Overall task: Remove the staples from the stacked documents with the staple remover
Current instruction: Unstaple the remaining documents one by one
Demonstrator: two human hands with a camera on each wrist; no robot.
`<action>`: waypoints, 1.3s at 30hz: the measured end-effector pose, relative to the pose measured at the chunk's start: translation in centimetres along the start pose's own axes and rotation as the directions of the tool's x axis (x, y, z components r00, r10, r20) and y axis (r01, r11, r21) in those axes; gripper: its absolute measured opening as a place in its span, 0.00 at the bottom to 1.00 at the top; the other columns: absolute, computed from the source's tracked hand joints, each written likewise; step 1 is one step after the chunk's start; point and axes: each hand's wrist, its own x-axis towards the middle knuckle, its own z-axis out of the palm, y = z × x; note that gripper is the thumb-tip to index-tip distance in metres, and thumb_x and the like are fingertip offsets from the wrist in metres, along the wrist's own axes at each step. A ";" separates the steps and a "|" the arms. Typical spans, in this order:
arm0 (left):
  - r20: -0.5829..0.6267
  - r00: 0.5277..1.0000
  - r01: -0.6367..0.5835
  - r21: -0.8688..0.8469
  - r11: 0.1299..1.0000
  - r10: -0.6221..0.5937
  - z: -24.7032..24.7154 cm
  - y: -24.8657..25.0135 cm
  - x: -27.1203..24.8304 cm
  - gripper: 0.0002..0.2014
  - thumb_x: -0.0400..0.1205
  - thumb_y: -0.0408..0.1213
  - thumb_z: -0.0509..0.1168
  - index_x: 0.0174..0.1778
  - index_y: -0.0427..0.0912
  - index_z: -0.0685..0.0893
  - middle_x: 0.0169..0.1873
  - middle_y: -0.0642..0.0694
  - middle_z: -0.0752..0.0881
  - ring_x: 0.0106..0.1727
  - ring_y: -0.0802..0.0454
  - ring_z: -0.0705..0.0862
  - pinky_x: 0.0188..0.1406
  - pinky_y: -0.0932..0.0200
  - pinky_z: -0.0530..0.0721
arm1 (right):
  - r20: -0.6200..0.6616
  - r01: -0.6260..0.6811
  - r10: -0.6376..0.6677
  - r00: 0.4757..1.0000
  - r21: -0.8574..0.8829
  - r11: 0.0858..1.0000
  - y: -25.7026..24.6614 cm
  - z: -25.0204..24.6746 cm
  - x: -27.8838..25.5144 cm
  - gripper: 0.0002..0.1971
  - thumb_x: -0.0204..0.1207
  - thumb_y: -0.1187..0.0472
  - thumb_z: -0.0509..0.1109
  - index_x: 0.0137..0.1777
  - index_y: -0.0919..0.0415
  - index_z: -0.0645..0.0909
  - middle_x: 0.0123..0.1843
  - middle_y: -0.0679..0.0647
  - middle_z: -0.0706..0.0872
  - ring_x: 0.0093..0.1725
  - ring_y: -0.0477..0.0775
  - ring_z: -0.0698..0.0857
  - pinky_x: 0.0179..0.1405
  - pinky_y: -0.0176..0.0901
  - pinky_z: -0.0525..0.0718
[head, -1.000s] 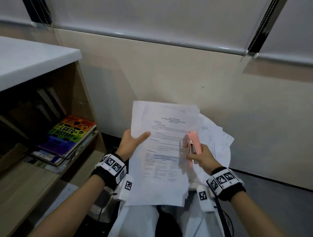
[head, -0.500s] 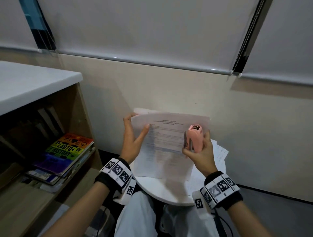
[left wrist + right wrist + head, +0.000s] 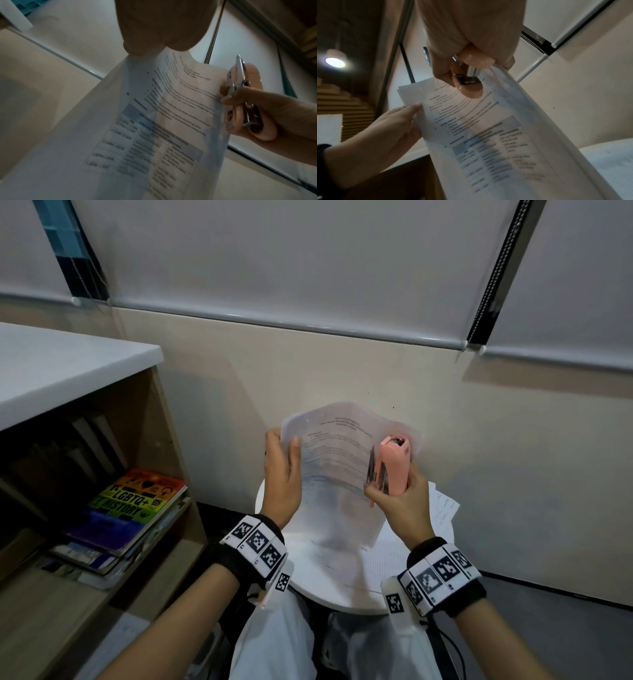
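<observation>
While the stapled set of white printed pages [image 3: 337, 460] is held upright at the centre of the frame, no staple can be made out, so progress cannot be judged with certainty. Its left edge is pinched by the left hand [image 3: 282, 474]. The pink plastic staple remover with metal jaws [image 3: 392, 465] is gripped in the curled right hand [image 3: 397, 505], along with the right edge. More loose sheets [image 3: 442, 508] are left on the round white table [image 3: 274, 498] below, apparently awaiting treatment.
</observation>
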 end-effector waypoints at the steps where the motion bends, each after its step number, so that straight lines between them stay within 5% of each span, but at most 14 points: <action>1: -0.026 0.999 -0.027 -0.011 1.000 0.027 0.1 0.3 0.1 0.01 0.85 0.54 0.52 0.49 0.66 0.65 0.52 0.40 0.78 0.55 0.40 0.82 0.47 0.35 0.86 | 0.003 0.027 -0.027 1.000 0.027 0.999 -0.6 0.2 0.0 0.27 0.60 0.80 0.77 0.53 0.51 0.81 0.54 0.49 0.83 0.50 0.52 0.86 0.45 0.40 0.89; 4: -0.044 0.999 -0.033 -0.053 0.998 0.031 0.3 0.2 -0.2 0.06 0.85 0.54 0.53 0.55 0.64 0.62 0.59 0.39 0.74 0.61 0.40 0.78 0.54 0.38 0.85 | 0.077 0.059 -0.065 0.995 0.070 0.996 -0.9 0.5 0.0 0.31 0.60 0.83 0.76 0.62 0.61 0.79 0.58 0.32 0.77 0.53 0.41 0.85 0.46 0.34 0.87; 7: -0.057 0.996 0.060 -0.033 0.998 -0.061 0.4 -1.4 -0.4 0.07 0.83 0.56 0.54 0.54 0.69 0.63 0.61 0.43 0.72 0.66 0.43 0.74 0.65 0.36 0.79 | 0.112 0.048 -0.053 0.992 0.048 0.998 0.0 0.5 0.1 0.36 0.57 0.82 0.75 0.65 0.57 0.75 0.61 0.48 0.77 0.56 0.45 0.84 0.42 0.37 0.87; 10: -0.012 0.989 0.147 0.024 0.989 -0.147 0.4 -2.5 -0.2 0.10 0.82 0.59 0.52 0.53 0.61 0.64 0.57 0.50 0.73 0.67 0.45 0.72 0.69 0.37 0.74 | 0.120 -0.035 0.034 0.992 0.009 0.999 0.9 0.6 0.7 0.38 0.60 0.84 0.74 0.68 0.56 0.73 0.58 0.56 0.81 0.50 0.38 0.85 0.35 0.32 0.86; 12: 0.019 0.989 0.149 0.034 0.988 -0.150 0.3 -2.5 0.2 0.14 0.82 0.58 0.51 0.53 0.52 0.66 0.54 0.51 0.76 0.65 0.46 0.75 0.67 0.37 0.76 | 0.103 -0.082 0.085 0.991 -0.034 0.996 1.0 0.6 1.5 0.35 0.62 0.82 0.75 0.70 0.64 0.73 0.54 0.52 0.84 0.45 0.34 0.86 0.36 0.31 0.86; 14: 0.032 0.990 0.137 -0.011 0.991 -0.136 0.1 -2.3 0.9 0.14 0.85 0.54 0.52 0.55 0.47 0.69 0.53 0.48 0.82 0.59 0.47 0.82 0.60 0.36 0.81 | 0.060 -0.103 0.104 0.993 -0.026 0.994 1.0 0.5 2.4 0.37 0.63 0.78 0.78 0.72 0.63 0.72 0.57 0.51 0.84 0.51 0.37 0.86 0.46 0.39 0.89; 16: 0.020 0.994 0.103 -0.019 0.994 -0.103 -0.3 -1.8 1.5 0.11 0.87 0.48 0.54 0.56 0.44 0.71 0.51 0.45 0.85 0.52 0.47 0.86 0.53 0.36 0.85 | -0.006 -0.100 0.101 0.995 0.034 0.994 0.2 0.4 3.4 0.38 0.63 0.74 0.80 0.70 0.54 0.68 0.64 0.57 0.81 0.59 0.50 0.85 0.49 0.44 0.90; 18: 0.001 0.997 0.078 -0.003 0.997 -0.078 -0.7 -1.4 1.8 0.08 0.87 0.46 0.55 0.55 0.45 0.71 0.48 0.46 0.86 0.49 0.46 0.88 0.47 0.36 0.87 | -0.109 -0.059 0.068 0.992 0.083 0.995 -1.4 0.2 4.4 0.34 0.66 0.70 0.79 0.68 0.57 0.66 0.65 0.63 0.79 0.60 0.60 0.85 0.45 0.43 0.90; 21: -0.007 0.995 0.096 -0.010 0.995 -0.096 -1.3 -0.9 1.6 0.05 0.87 0.45 0.55 0.55 0.49 0.70 0.47 0.44 0.87 0.47 0.44 0.89 0.43 0.35 0.88 | -0.250 0.044 0.017 0.968 0.238 0.970 -5.3 0.3 5.9 0.27 0.72 0.68 0.74 0.69 0.65 0.68 0.51 0.57 0.84 0.43 0.57 0.86 0.42 0.42 0.86; 24: 0.024 0.995 0.096 -0.049 0.994 -0.095 -1.6 0.0 0.6 0.03 0.87 0.43 0.55 0.55 0.50 0.70 0.46 0.42 0.86 0.46 0.42 0.88 0.41 0.36 0.88 | -0.331 0.170 -0.038 0.943 0.378 0.910 -10.1 2.0 6.4 0.13 0.72 0.65 0.72 0.55 0.64 0.76 0.39 0.51 0.83 0.33 0.50 0.81 0.34 0.39 0.83; 28: 0.034 0.998 0.060 -0.076 0.995 -0.057 -1.3 1.8 -1.1 0.04 0.88 0.42 0.54 0.48 0.54 0.71 0.38 0.55 0.85 0.38 0.58 0.84 0.37 0.52 0.85 | -0.331 0.209 -0.039 0.943 0.496 0.843 -13.9 6.3 7.1 0.03 0.78 0.63 0.68 0.44 0.59 0.78 0.33 0.50 0.83 0.25 0.43 0.80 0.23 0.37 0.80; 33: 0.039 0.999 0.033 -0.080 0.996 -0.030 -1.0 2.6 -2.4 0.06 0.86 0.47 0.53 0.49 0.50 0.71 0.41 0.53 0.82 0.44 0.48 0.82 0.44 0.40 0.82 | -0.267 0.041 0.074 0.961 0.401 0.915 -13.7 10.7 7.3 0.08 0.78 0.57 0.70 0.37 0.55 0.80 0.31 0.51 0.82 0.22 0.43 0.79 0.20 0.34 0.79; 37: 0.038 0.998 0.057 -0.112 0.992 -0.053 -1.3 2.8 -2.6 0.08 0.86 0.49 0.53 0.48 0.49 0.71 0.37 0.51 0.82 0.40 0.43 0.82 0.41 0.34 0.82 | -0.238 0.019 0.035 0.971 0.219 0.976 -11.6 12.2 7.0 0.13 0.70 0.45 0.69 0.37 0.55 0.84 0.34 0.53 0.89 0.32 0.53 0.85 0.38 0.56 0.89; 39: 0.038 0.997 0.069 -0.110 0.991 -0.065 -1.4 2.8 -2.5 0.09 0.86 0.49 0.54 0.48 0.47 0.72 0.36 0.52 0.81 0.38 0.48 0.80 0.39 0.36 0.82 | -0.236 0.029 0.010 0.972 0.162 0.986 -11.0 12.5 6.8 0.16 0.69 0.45 0.68 0.39 0.59 0.85 0.35 0.53 0.89 0.34 0.51 0.85 0.40 0.52 0.87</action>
